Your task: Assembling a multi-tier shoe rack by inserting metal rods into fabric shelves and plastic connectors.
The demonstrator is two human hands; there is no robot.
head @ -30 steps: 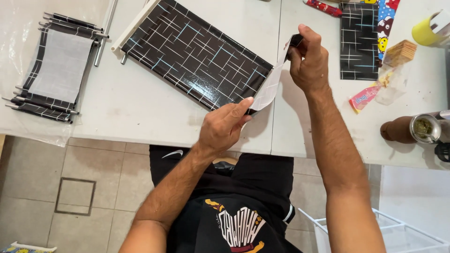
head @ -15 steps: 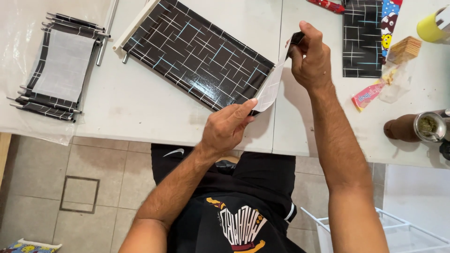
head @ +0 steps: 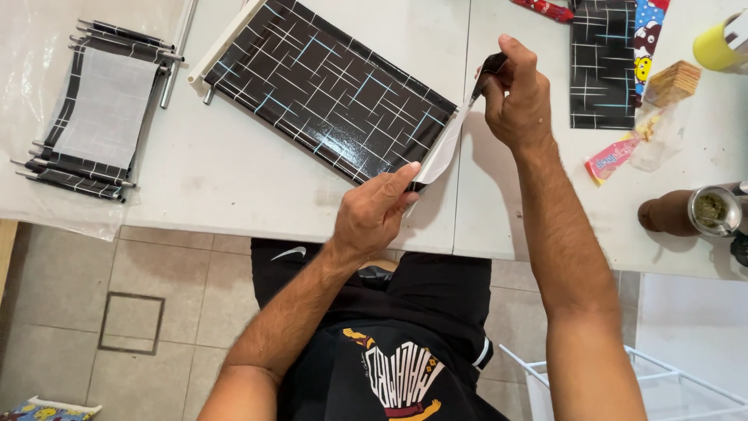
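Observation:
A long panel wrapped in glossy black film with thin white and blue lines [head: 327, 86] lies slanted on the white table [head: 234, 179]. Its right end flap [head: 446, 144] is lifted, white underside showing. My left hand [head: 378, 210] pinches the flap's lower corner near the table's front edge. My right hand [head: 518, 97] pinches the flap's upper corner, holding it taut above the table.
A smaller wrapped piece with rolled black edges [head: 97, 109] lies at the left on clear plastic. A strip of the same black film [head: 600, 62], a wafer stack [head: 674, 82], a snack wrapper [head: 615, 156], a yellow cup [head: 717, 47] and a brown cup [head: 686, 212] stand at the right.
Both hands keep hold of the flap; my left hand has slid slightly down and left, stretching the flap a little further.

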